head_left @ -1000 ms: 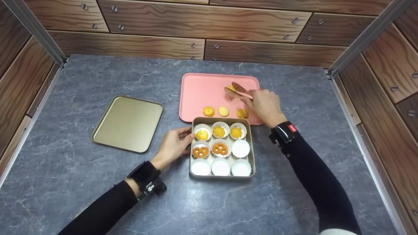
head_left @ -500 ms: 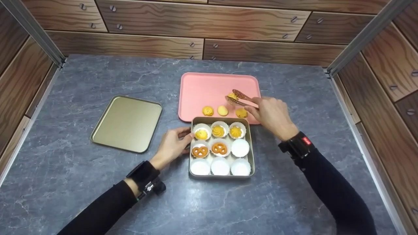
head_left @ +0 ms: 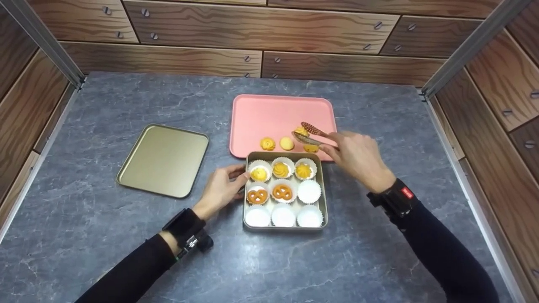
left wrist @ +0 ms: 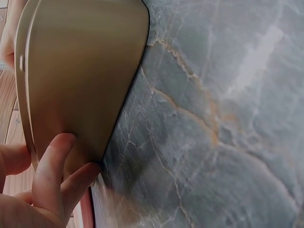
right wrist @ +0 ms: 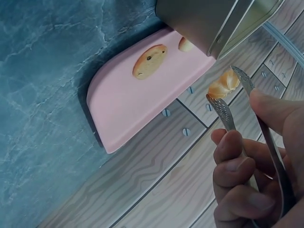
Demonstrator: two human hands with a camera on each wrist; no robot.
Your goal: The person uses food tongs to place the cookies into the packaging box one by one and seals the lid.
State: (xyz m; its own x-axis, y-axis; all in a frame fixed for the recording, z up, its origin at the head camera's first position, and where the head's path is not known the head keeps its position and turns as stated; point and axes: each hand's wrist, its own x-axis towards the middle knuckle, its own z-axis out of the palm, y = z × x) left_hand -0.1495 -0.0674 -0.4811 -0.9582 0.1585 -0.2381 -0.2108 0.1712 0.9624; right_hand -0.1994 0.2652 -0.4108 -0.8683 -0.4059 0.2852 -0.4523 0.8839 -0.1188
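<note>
Black sleeves [head_left: 134, 265] accompany black wristbands [head_left: 184, 224], one bearing a red label [head_left: 406, 192].

Red label [head_left: 407, 192] on the black right-wrist band [head_left: 393, 203] — its pale marks are too small to read; no text is legible.

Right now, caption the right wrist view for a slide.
Right hand grips tongs holding a cookie, pink tray and tin in view.
</note>
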